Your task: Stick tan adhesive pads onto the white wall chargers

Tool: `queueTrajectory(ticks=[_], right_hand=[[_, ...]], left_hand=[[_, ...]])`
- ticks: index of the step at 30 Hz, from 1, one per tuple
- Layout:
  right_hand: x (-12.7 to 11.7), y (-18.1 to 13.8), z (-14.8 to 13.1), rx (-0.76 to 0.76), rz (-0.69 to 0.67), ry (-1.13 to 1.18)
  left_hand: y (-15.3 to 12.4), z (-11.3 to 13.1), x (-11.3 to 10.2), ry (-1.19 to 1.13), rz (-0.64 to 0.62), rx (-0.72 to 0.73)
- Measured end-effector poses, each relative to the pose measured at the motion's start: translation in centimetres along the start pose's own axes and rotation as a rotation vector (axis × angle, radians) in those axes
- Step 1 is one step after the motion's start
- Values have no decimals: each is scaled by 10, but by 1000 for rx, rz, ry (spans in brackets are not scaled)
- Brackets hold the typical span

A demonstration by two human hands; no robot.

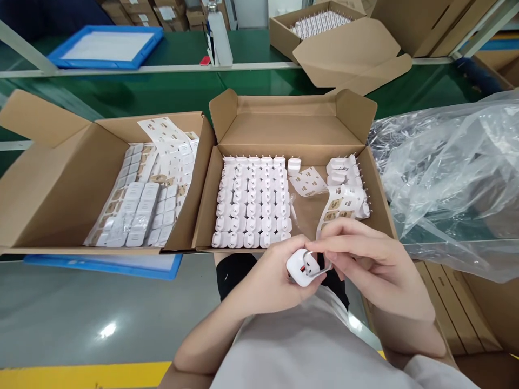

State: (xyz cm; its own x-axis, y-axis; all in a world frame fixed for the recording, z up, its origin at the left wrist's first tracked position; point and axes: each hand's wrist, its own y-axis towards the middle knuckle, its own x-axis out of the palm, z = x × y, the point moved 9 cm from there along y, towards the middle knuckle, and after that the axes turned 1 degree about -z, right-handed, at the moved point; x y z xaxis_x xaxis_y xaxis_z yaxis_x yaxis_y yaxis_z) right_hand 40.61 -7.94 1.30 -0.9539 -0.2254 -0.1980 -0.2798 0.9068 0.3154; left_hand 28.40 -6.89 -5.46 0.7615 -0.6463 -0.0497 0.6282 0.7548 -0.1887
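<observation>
My left hand [279, 278] is wrapped round a white charger plug [299, 268], whose end with a dark and red slot points up at me. Against that end, the thumb and fingers of my right hand [357, 259] pinch a small curled sticker [311, 265], part of it bent over the slot. Just beyond my hands, an open cardboard box [381, 208] holds tight rows of white charger plugs [253, 202] with pins up. More plugs [344, 170] stand at its right side, beside a sticker sheet [343, 202] and a smaller sheet piece [308, 181].
At left, a second open box [60, 189] contains bagged white chargers [138, 210] and sticker sheets [164, 135]. Clear plastic bags [454, 167] lie at right. Behind are a blue tray [107, 46], a white bottle [219, 38] and another box of plugs [320, 24].
</observation>
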Motion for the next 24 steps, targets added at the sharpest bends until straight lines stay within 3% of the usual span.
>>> queueTrajectory(ticks=[3, 6, 16, 24], right_hand=[[11, 3, -8, -74, -134, -140], [23, -3, -8, -86, -194, -219], [36, -23, -14, -166, -73, -379], [34, -21, -6, -224, -121, -196]], left_hand=[[0, 2, 10, -14, -101, 11], [-2, 1, 11, -42, -118, 12], [-5, 1, 9, -93, -119, -28], [-10, 3, 10, -195, -174, 28]])
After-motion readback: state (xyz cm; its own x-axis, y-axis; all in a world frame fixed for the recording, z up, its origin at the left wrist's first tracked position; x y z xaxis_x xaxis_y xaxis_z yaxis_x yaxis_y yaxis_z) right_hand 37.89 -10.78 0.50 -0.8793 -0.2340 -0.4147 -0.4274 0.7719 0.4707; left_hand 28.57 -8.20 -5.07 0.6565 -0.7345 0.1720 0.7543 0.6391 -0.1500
